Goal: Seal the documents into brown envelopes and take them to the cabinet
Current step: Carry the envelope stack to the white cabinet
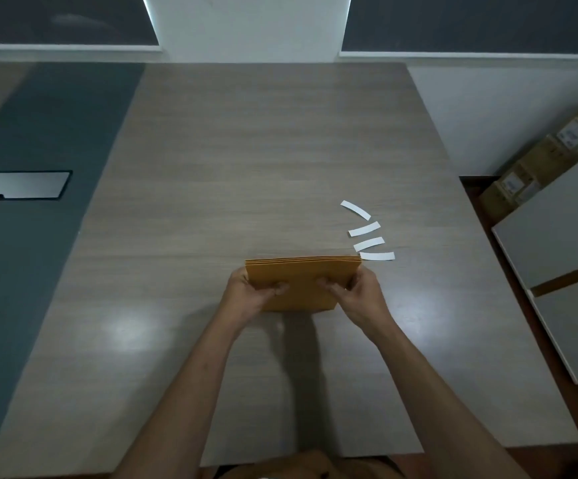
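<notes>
A stack of several brown envelopes (301,276) is held upright just above the wooden table (246,160), its top edges showing as thin layers. My left hand (248,295) grips the stack's left side, thumb on the front face. My right hand (360,299) grips the right side the same way. Both forearms reach in from the bottom of the view. No loose documents show.
Several white peel-off strips (367,233) lie curled on the table just right of the stack. A grey panel with a metal plate (21,184) runs along the left. A white cabinet (564,236) and cardboard boxes (540,160) stand to the right.
</notes>
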A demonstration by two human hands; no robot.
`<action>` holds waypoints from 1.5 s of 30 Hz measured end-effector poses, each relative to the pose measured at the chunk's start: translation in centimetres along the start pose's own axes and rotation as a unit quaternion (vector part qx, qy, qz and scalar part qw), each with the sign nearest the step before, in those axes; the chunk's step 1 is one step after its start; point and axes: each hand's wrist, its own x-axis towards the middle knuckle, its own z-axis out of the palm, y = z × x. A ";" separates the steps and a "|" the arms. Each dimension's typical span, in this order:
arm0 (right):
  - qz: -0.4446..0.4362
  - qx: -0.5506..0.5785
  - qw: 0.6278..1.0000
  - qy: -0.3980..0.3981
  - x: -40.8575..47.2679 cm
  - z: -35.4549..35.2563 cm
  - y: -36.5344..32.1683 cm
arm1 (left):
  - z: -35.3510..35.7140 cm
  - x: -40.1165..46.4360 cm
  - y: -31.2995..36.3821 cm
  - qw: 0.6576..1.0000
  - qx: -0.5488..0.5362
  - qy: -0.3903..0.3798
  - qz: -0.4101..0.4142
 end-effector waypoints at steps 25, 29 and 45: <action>0.017 0.066 0.975 0.210 -5.0 -11.9 -5.4 | 11.9 0.6 13.1 0.981 0.059 -0.149 0.108; -0.013 0.094 0.964 0.247 -7.4 -18.6 -7.1 | 18.8 -1.1 16.8 0.968 0.060 -0.198 0.143; -0.047 0.054 0.897 0.435 -20.5 -49.4 -6.7 | 52.0 -12.6 24.5 0.904 0.029 -0.365 0.219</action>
